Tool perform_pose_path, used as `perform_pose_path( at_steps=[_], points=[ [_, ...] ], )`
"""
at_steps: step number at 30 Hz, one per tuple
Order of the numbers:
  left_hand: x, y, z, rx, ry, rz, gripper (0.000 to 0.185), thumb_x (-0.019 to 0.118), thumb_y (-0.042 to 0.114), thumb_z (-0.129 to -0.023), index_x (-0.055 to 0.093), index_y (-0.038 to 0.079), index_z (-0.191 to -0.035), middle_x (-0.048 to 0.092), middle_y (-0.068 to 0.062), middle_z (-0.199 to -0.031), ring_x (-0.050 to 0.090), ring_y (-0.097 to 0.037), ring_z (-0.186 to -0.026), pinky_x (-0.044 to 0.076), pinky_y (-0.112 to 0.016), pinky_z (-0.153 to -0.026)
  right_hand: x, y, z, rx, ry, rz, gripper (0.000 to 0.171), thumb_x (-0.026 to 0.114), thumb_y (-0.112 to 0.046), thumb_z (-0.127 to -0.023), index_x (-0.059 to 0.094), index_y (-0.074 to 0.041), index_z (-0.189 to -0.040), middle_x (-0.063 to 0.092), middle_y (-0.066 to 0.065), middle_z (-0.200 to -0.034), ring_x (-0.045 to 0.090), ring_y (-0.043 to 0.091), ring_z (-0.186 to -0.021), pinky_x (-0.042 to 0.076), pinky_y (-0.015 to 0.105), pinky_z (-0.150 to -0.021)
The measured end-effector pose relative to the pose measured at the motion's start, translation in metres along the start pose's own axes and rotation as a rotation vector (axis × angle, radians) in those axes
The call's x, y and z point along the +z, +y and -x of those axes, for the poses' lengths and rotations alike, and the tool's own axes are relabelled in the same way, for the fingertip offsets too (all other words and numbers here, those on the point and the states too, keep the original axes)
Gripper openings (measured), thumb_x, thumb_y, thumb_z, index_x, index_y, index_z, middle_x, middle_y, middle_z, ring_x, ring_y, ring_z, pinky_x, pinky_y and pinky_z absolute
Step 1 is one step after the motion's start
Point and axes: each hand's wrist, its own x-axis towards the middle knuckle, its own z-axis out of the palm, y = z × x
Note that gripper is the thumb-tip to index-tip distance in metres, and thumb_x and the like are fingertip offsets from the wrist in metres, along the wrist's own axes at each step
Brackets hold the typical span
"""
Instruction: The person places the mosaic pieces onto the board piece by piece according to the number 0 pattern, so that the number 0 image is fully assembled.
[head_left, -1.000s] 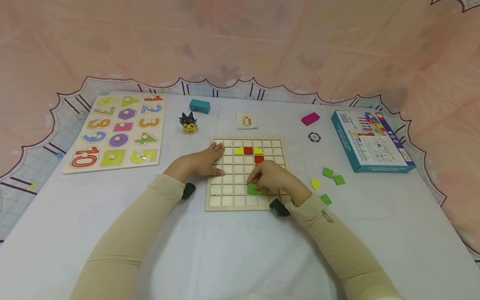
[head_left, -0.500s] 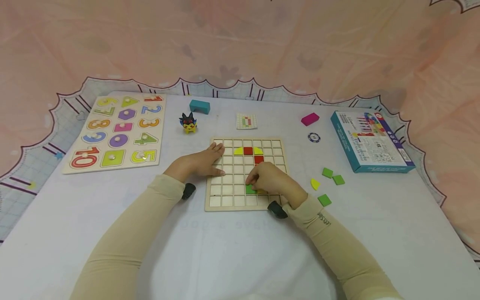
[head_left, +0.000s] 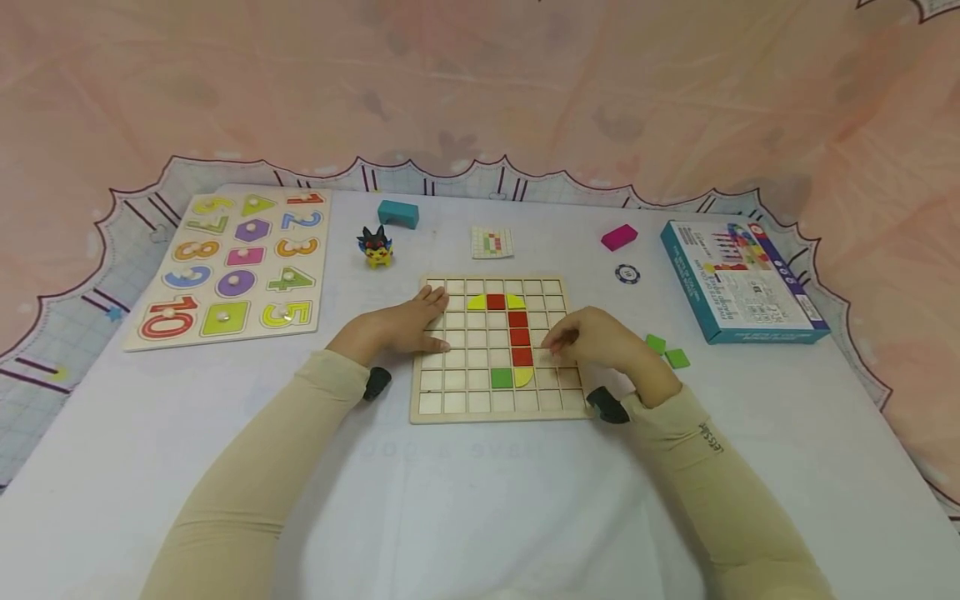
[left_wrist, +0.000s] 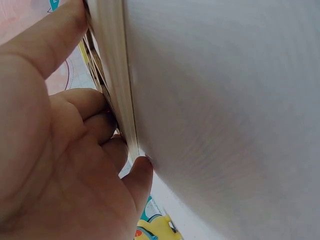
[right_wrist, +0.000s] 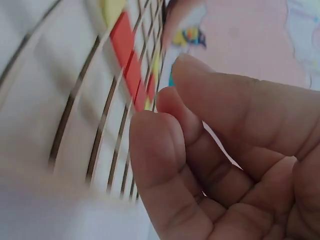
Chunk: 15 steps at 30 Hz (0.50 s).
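Observation:
A wooden grid board (head_left: 459, 392) lies in the middle of the table. Set in it are a red tile (head_left: 496, 301) between two yellow pieces in its top row, a column of red tiles (head_left: 519, 337), and below that a green tile (head_left: 501, 378) beside a yellow quarter-round (head_left: 522, 376). My left hand (head_left: 433, 318) rests flat on the board's left edge, fingers straight. My right hand (head_left: 561, 342) hovers over the board's right side with fingers loosely curled and nothing in them. The right wrist view shows those curled fingers (right_wrist: 165, 150) near the blurred red tiles (right_wrist: 127, 55).
A number puzzle board (head_left: 232, 267) lies at the left and a teal box (head_left: 742, 279) at the right. Two loose green tiles (head_left: 666, 351) sit right of my right hand. Behind the board are a pattern card (head_left: 492, 242), toy figure (head_left: 375, 247), teal block (head_left: 398, 213), pink block (head_left: 619, 237) and chip (head_left: 627, 273).
My right hand has let go of the green tile in the board's lower rows and moved right and up, uncovering the red column. The left hand has stayed put.

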Motion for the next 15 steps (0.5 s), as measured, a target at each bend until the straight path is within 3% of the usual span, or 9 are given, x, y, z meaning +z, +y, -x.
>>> perform_pose_path(
  at_steps=[9,15],
  points=[
    [-0.001,0.001,0.001,-0.001,0.001,0.01,0.084,0.055,0.034,-0.092,0.002,-0.002,-0.146,-0.007,-0.017,-0.154,-0.013,-0.033,-0.14,0.004,-0.047,-0.115,-0.025,0.052,0.018,0.152,0.067,-0.079,0.025,0.063,-0.006,-0.082,0.065,0.002,-0.105,0.064,0.012,-0.094,0.053,0.022,-0.084,0.043,0.026,-0.072],
    [0.0,0.001,-0.001,0.0,-0.002,0.001,0.085,0.055,0.034,-0.092,0.001,-0.002,-0.146,-0.007,-0.017,-0.154,-0.013,-0.034,-0.14,0.004,-0.047,-0.114,-0.032,0.075,0.029,0.215,0.091,-0.084,0.03,0.067,-0.01,-0.079,0.064,0.003,-0.107,0.066,0.013,-0.098,0.054,0.022,-0.086,0.044,0.034,-0.08]
  ],
)
